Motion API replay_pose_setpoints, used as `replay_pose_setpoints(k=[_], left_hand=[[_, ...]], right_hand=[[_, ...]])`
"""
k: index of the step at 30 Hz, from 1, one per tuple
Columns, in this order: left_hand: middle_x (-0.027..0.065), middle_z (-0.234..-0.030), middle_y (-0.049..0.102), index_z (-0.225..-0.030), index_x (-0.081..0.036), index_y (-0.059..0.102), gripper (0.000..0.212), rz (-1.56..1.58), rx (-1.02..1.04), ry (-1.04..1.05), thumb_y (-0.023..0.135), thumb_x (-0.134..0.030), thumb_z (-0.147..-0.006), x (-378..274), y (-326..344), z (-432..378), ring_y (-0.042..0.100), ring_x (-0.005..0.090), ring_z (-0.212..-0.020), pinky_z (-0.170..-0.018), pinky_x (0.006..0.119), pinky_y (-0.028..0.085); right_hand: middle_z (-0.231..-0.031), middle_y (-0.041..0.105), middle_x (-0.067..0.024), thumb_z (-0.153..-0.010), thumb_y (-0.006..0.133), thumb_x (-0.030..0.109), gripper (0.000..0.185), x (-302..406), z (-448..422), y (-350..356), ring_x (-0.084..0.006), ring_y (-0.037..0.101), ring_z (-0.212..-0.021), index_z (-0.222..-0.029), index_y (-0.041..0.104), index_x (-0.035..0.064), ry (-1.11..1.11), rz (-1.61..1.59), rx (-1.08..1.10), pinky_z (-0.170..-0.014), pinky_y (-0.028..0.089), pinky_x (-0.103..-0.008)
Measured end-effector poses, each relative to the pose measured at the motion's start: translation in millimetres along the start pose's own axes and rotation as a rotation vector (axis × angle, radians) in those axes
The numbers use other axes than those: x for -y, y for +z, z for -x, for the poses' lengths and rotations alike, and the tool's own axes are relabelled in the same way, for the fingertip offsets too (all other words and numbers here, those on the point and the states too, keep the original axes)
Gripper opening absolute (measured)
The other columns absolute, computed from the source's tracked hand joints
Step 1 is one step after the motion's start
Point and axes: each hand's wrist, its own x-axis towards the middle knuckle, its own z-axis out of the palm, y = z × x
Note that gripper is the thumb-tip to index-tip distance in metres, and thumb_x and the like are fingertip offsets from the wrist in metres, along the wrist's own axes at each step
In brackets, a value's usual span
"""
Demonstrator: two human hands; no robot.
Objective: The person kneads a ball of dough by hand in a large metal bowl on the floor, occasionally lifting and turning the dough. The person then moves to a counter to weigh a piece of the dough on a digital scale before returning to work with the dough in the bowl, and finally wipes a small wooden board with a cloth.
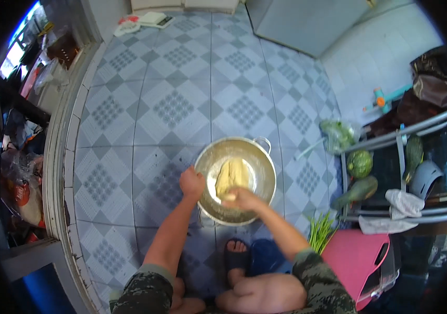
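A round metal basin point(262, 184) with a loop handle sits in front of me. Inside it lies a long lump of pale yellow dough point(232, 172), with a crease along its length. My left hand point(192, 182) is closed over the basin's left rim. Reaching in from the right, my right hand point(243, 199) has its fingers curled at the near end of the dough. Blur and the hand itself partly hide that end.
Patterned floor tiles point(172, 104) surround the basin. At right are a metal rack point(400, 157) holding squashes point(360, 164), bagged greens point(339, 135) and a pink board point(353, 255). A kitchen scale point(157, 19) lies far off; a sliding-door track point(60, 157) runs at left.
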Motion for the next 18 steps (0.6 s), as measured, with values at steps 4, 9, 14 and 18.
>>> replay_pose_setpoints(k=[4, 9, 14, 18], left_hand=[[0.0251, -0.077, 0.059, -0.080, 0.002, 0.060, 0.024, 0.157, -0.054, -0.021, 0.055, -0.016, -0.065, 9, -15, 2, 0.058, 0.0414, -0.073, -0.068, 0.046, 0.047], [0.0256, -0.074, 0.058, -0.078, 0.003, 0.060, 0.022, 0.123, -0.029, -0.019, 0.054, -0.016, -0.068, 14, -6, -4, 0.058, 0.0411, -0.073, -0.066, 0.046, 0.047], [0.0230, -0.075, 0.060, -0.078, 0.001, 0.059, 0.019, 0.117, 0.009, -0.038, 0.055, -0.015, -0.069, -2, -6, 5, 0.058, 0.0412, -0.072, -0.067, 0.047, 0.047], [0.0240, -0.074, 0.059, -0.078, 0.000, 0.060, 0.019, 0.040, -0.022, -0.035, 0.055, -0.015, -0.069, 16, -4, 4, 0.058, 0.0416, -0.071, -0.067, 0.047, 0.047]], right_hand=[[-0.091, 0.062, -0.0170, -0.072, 0.062, 0.052, 0.054, 55, -42, -53, -0.0276, 0.060, -0.086, -0.095, 0.063, 0.0038, 0.160, 0.233, 0.206, -0.075, 0.046, -0.0355], [-0.088, 0.063, -0.0168, -0.075, 0.057, 0.047, 0.043, 55, -92, -71, -0.0316, 0.060, -0.083, -0.088, 0.065, 0.0063, -0.021, 0.452, -0.037, -0.072, 0.046, -0.0392], [-0.093, 0.062, -0.0121, -0.072, 0.063, 0.043, 0.042, 19, -132, -55, -0.0287, 0.059, -0.088, -0.096, 0.061, 0.0089, 0.132, 0.689, 0.198, -0.075, 0.046, -0.0374], [-0.097, 0.062, -0.0074, -0.068, 0.065, 0.043, 0.050, 28, -127, -16, -0.0256, 0.055, -0.095, -0.102, 0.058, 0.0063, 0.153, 0.803, 0.031, -0.075, 0.046, -0.0362]])
